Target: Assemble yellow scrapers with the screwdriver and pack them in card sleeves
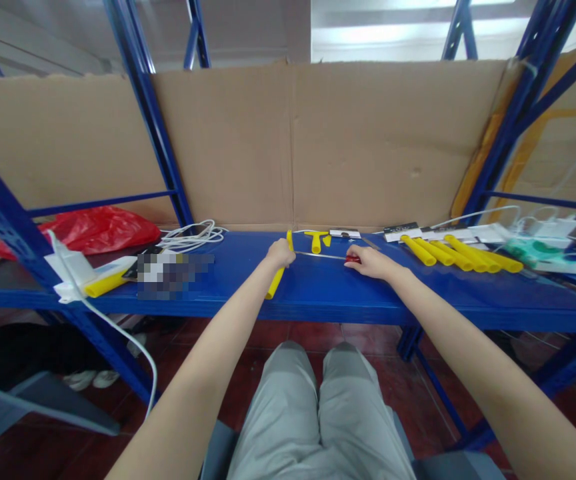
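Observation:
My left hand (281, 254) is closed round a yellow tube-shaped handle (275, 284), which stands out above and below my fingers. In my right hand (368, 261) is the red handle of a screwdriver (328, 257). Its long thin metal shaft points left, and its tip reaches the yellow handle at my left hand; whether it touches a screw there is too small to tell. Between my hands, just behind the shaft, lies a yellow T-shaped piece (317, 241) with a small yellow piece (327, 241) beside it. A black-and-white card (345, 234) lies behind my right hand.
Several yellow handles (461, 253) lie in a row at the right of the blue table (248, 308). A white cable coil (195, 235), a red plastic bag (101, 229) and another yellow handle (105, 285) are at the left. Cardboard (348, 147) and blue posts (153, 127) stand behind.

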### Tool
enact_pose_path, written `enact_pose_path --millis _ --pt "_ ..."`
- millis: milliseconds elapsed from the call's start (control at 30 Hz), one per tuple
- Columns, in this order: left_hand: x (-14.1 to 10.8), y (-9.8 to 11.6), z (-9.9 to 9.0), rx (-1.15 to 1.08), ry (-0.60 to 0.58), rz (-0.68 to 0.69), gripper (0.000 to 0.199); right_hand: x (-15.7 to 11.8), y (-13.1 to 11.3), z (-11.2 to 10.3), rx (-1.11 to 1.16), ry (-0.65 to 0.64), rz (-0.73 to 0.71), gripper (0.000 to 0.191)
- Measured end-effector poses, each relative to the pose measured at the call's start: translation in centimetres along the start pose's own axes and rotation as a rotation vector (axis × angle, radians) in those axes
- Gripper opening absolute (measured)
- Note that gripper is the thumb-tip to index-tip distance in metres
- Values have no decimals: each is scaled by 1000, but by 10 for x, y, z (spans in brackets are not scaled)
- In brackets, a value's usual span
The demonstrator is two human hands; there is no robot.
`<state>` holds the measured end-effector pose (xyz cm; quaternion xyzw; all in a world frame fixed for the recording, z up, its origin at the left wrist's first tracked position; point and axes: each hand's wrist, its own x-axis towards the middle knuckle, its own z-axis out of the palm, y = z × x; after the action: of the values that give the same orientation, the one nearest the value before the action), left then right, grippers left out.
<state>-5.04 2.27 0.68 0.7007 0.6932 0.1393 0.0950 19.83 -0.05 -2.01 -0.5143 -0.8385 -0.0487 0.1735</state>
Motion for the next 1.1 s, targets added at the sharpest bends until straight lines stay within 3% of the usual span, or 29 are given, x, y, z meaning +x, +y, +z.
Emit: enact_pose_path --millis 533,1100 --pt "-3 3 -1 13 -5 16 29 -2 -2 -3 -153 10 -9 10" --pt "0 1 1 -10 8 28 27 -3 -5 -5 -148 -15 14 15"
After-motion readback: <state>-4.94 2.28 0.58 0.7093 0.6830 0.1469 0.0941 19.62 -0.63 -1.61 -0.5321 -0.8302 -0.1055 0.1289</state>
